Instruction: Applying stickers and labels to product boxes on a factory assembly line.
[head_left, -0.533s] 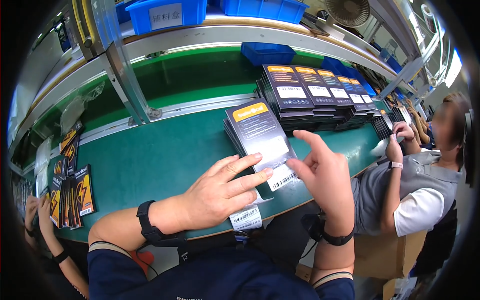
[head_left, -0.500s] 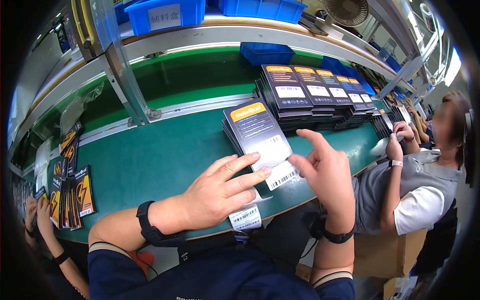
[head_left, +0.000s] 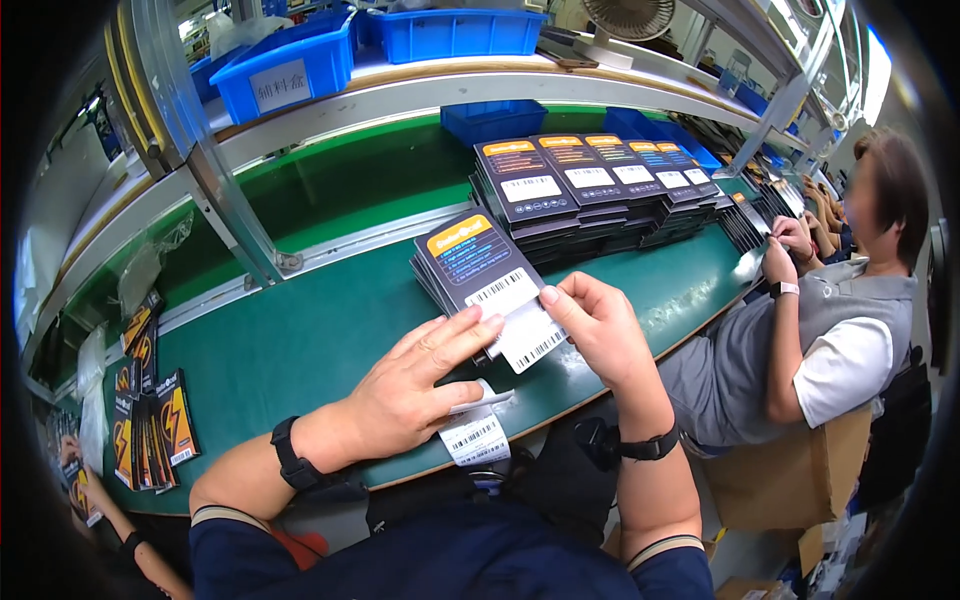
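One white barcode label (head_left: 533, 342) lies over the near end of the top black-and-orange carton (head_left: 472, 262) on a short stack (head_left: 433, 287), its edge pinched by the right hand (head_left: 608, 338). The left hand (head_left: 408, 388) rests spread-fingered on that carton, thumb apart, beside a label strip (head_left: 475, 438). Taller carton stacks (head_left: 530, 192) stand beyond on the green tabletop (head_left: 290, 345).

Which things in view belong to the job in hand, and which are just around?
In the job:
Near box stack, left hand on it
White label at the top box's lower end, right hand at it
Label strip by the left hand
Probably the similar boxes behind

Apparently just around:
Blue bin on the shelf
Fan
Cardboard carton
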